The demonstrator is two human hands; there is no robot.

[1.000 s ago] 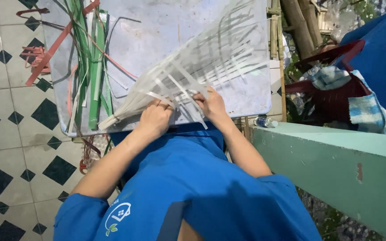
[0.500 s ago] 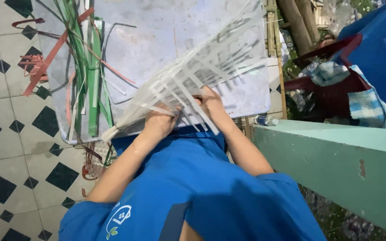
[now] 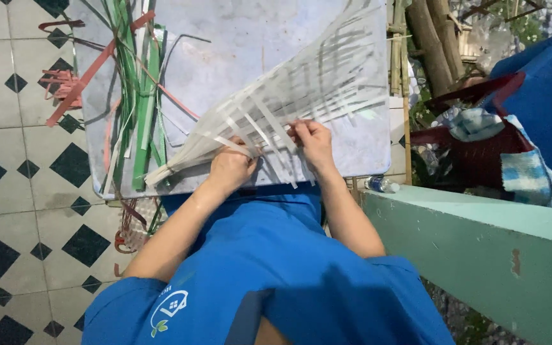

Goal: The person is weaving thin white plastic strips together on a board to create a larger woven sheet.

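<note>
The pale grey table [image 3: 237, 45] filled most of the scene, standing on black-and-white floor tiles [image 3: 7, 172] with a green wall ledge [image 3: 480, 236] off its near right corner. Across the table's right half lay the woven mat of translucent white strips [image 3: 301, 102], its loose ends fanning toward the far right edge. Along the table's left side sat a bundle of green and red strips [image 3: 138, 96]. At the near edge, the left hand [image 3: 231, 169] was closed over the gathered strip ends, and the right hand [image 3: 314, 140] pinched a crossing strip just beside it. To my eye, a slackened grip might let the springy strips slide and loosen the weave.
</note>
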